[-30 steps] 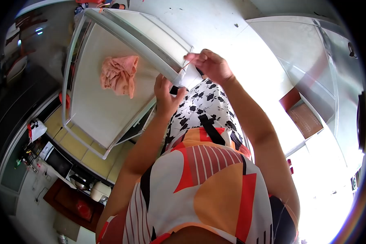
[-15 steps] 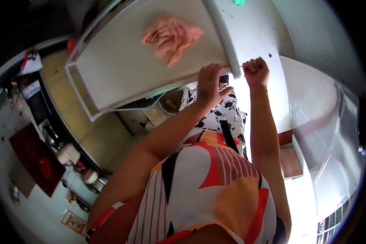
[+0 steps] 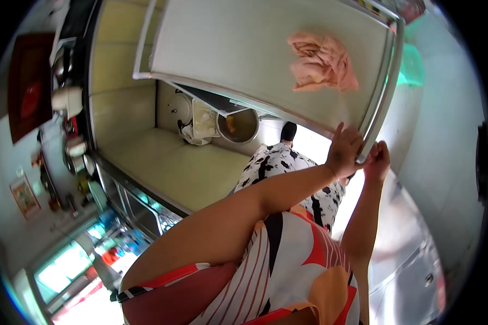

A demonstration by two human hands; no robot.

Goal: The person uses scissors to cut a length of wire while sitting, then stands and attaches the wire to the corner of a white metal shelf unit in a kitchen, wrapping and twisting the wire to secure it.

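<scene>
A large pale panel (image 3: 228,49) with a metal frame spans the upper view, a crumpled pink cloth (image 3: 322,62) lying on it. My left hand (image 3: 344,154) is at the panel's near right corner, its fingers over the edge and one finger pointing up; the thumb side is partly hidden. Just right of it, my right hand (image 3: 378,161) is closed against the end of the frame bar (image 3: 382,108). What its fingers pinch, if anything, is too small to make out. The two hands almost touch.
Under the panel are a metal pot (image 3: 238,127), a white basket (image 3: 204,119) and a lidded pot (image 3: 180,108), beside a yellowish cabinet surface (image 3: 184,168). Kitchen items line the left counter. A green plastic thing (image 3: 412,65) is beyond the frame at right.
The view has turned, so the panel and cloth sit farther right. My left hand has moved to the corner, close to my right hand. The thin red strand earlier at my right fingers no longer shows.
</scene>
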